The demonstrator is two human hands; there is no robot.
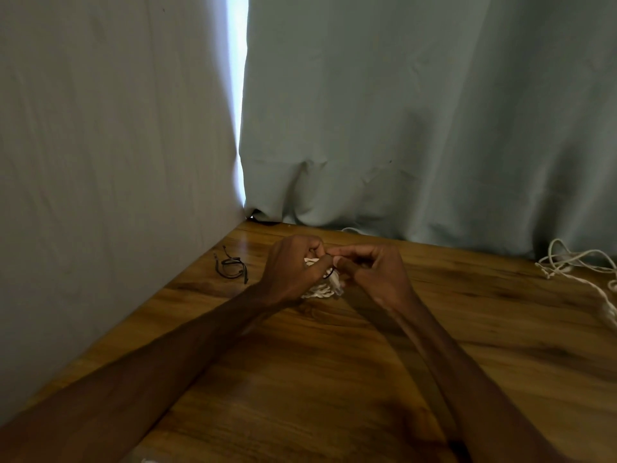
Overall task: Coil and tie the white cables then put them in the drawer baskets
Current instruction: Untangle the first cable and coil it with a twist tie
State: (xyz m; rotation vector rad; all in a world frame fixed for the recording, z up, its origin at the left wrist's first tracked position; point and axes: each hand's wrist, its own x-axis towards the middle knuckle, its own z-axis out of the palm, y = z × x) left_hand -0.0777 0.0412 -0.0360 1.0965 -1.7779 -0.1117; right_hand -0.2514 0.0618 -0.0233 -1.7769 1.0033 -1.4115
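Observation:
A coiled white cable [320, 290] is held between both hands just above the wooden table [334, 379]. My left hand [293, 269] grips the coil from the left, fingers curled round it. My right hand [374, 272] pinches a thin dark tie [330, 273] that loops round the coil. Most of the coil is hidden by the hands. A second white cable [574, 265] lies loose and tangled at the table's far right.
Several thin black ties [232, 266] lie on the table to the left of my hands. Grey-green curtains [400, 111] hang along the back and left of the table, with a bright gap at the corner. No drawer baskets are in view.

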